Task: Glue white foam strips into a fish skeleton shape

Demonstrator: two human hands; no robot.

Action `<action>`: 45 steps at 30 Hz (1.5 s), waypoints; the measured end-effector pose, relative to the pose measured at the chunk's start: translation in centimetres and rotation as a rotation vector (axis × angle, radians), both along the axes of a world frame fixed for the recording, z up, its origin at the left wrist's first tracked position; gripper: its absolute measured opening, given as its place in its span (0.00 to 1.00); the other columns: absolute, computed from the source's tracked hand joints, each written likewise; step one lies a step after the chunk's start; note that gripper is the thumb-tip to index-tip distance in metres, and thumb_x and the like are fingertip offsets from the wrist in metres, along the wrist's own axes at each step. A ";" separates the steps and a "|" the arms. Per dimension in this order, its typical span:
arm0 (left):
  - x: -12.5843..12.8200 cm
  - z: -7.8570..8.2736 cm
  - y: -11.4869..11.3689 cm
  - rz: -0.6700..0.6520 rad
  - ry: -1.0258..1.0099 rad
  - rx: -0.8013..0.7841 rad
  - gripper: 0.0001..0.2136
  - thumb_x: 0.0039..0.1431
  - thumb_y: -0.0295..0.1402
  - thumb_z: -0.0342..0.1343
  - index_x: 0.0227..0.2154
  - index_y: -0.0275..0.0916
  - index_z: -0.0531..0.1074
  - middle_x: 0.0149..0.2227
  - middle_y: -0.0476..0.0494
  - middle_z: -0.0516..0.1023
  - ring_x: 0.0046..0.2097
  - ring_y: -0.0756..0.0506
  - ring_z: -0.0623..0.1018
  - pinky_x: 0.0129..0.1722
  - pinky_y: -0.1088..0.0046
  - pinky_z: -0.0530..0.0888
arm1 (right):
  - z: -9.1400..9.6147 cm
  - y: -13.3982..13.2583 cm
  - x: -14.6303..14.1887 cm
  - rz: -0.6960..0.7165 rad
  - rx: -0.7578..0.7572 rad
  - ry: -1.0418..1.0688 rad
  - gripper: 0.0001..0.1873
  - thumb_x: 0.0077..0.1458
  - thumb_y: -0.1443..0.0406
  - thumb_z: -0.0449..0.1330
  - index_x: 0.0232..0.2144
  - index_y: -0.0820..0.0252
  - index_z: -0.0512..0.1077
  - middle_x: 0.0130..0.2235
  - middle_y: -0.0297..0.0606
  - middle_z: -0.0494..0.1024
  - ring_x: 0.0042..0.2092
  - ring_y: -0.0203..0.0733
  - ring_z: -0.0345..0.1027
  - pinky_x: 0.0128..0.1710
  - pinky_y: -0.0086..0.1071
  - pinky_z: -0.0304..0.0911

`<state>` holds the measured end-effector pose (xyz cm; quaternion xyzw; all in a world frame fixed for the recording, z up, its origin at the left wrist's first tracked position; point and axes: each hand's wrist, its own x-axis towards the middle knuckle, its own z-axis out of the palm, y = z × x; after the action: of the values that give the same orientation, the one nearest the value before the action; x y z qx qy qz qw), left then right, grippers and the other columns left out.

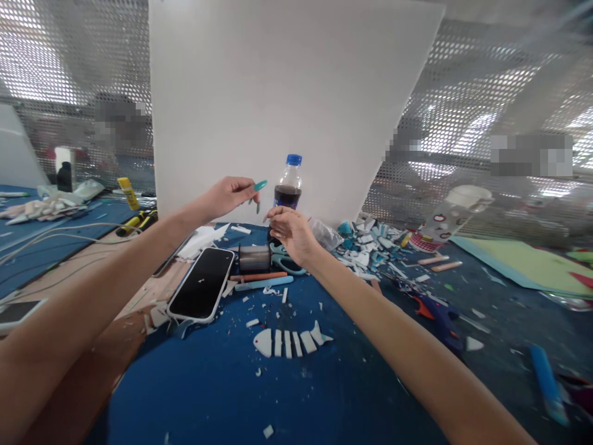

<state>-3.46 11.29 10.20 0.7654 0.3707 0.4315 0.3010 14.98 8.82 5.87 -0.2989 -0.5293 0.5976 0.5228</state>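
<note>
Nearest: segmented white fish (265,343) on blue worktop (208,386). Beyond: phone (201,284). Right hand (293,231): fingers curled, contents cannot be told. Left hand (233,193): fingers pinching teal piece (260,185), held up left of bottle (288,195). Behind: white board (278,80).

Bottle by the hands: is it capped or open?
Capped: the blue cap sits on the neck of the upright bottle. How tightly it is screwed on, I cannot tell.
</note>
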 end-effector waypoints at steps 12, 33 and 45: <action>0.1 -0.1 -0.5 -0.160 -0.218 -0.431 0.14 0.58 0.42 0.58 0.25 0.38 0.67 0.30 0.47 0.70 0.29 0.52 0.69 0.28 0.77 0.68 | 0.4 0.0 0.2 0.063 -0.065 0.075 0.05 0.42 0.70 0.53 0.19 0.58 0.67 0.17 0.26 0.53 0.21 0.31 0.38 0.23 0.28 0.42; -0.4 0.1 -0.2 -0.095 -0.348 -0.462 0.15 0.54 0.38 0.61 0.20 0.35 0.66 0.33 0.44 0.71 0.34 0.50 0.69 0.31 0.75 0.65 | 0.5 0.2 0.8 0.196 -0.121 0.239 0.15 0.52 0.61 0.51 0.17 0.59 0.66 0.15 0.26 0.51 0.19 0.31 0.34 0.18 0.27 0.40; -0.8 -0.1 0.3 -0.056 -0.320 -0.434 0.12 0.49 0.38 0.65 0.26 0.35 0.73 0.32 0.46 0.71 0.33 0.51 0.68 0.31 0.74 0.64 | 0.0 0.7 0.5 0.106 -0.109 0.215 0.08 0.57 0.63 0.58 0.29 0.62 0.73 0.14 0.20 0.45 0.20 0.30 0.30 0.18 0.29 0.35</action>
<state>-4.31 11.56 10.12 0.6150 0.3808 0.4490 0.5245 15.44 9.47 5.87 -0.2326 -0.4519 0.6811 0.5270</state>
